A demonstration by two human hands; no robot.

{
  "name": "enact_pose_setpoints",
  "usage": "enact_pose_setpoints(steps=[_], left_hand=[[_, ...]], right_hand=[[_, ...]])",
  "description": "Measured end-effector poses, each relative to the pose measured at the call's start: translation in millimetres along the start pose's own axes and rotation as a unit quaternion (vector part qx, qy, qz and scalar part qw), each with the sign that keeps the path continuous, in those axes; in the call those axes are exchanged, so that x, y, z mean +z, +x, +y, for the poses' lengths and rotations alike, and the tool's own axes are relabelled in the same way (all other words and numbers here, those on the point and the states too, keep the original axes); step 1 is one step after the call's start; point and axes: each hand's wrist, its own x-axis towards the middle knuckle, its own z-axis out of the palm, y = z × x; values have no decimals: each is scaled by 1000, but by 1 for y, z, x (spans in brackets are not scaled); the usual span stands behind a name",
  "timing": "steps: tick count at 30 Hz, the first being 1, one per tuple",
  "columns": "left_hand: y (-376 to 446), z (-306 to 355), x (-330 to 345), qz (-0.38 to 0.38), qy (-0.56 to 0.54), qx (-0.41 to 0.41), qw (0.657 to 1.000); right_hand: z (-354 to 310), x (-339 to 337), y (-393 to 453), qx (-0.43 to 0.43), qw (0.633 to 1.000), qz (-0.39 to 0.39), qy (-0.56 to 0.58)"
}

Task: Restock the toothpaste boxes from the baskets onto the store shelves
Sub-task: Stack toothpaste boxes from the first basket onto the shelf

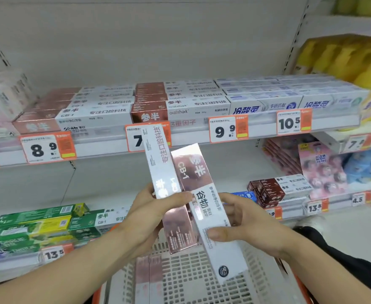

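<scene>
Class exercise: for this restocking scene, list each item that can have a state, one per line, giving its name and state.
left hand: grips the left box
right hand: grips the right box
left box: held up, tilted, closed
right box: held up, tilted, crossing the left box
basket: below the hands, boxes lying inside
top shelf: stocked with stacked boxes

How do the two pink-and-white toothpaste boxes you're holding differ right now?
The left hand grips its pink-and-white toothpaste box with the white end up and the rose-pink end down over the white plastic basket. The right hand holds the other pink-and-white box the opposite way, pink end up. The left box stands nearly upright; the right box leans, its top to the left. Both look like the same product and size.
</scene>
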Motion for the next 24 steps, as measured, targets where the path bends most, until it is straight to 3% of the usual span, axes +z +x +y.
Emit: enact_pose_setpoints(steps=[4,7,13,21,24], left_hand=[[-3,15,-6,29,21,16,999],[-7,26,-14,53,61,21,996],[-14,37,-28,72,40,13,997],[-25,58,-60,99,93,29,990],[-33,65,-80,124,195,81,970]], right_hand=[[-9,-11,-11,-64,997,19,-38],[-22,-15,-18,-124,984,96,-84],[-102,-32,-7,-224,921,229,-222],[-217,-10,81,-268,842,203,-421],[-242,5,126,-243,846,173,-441]])
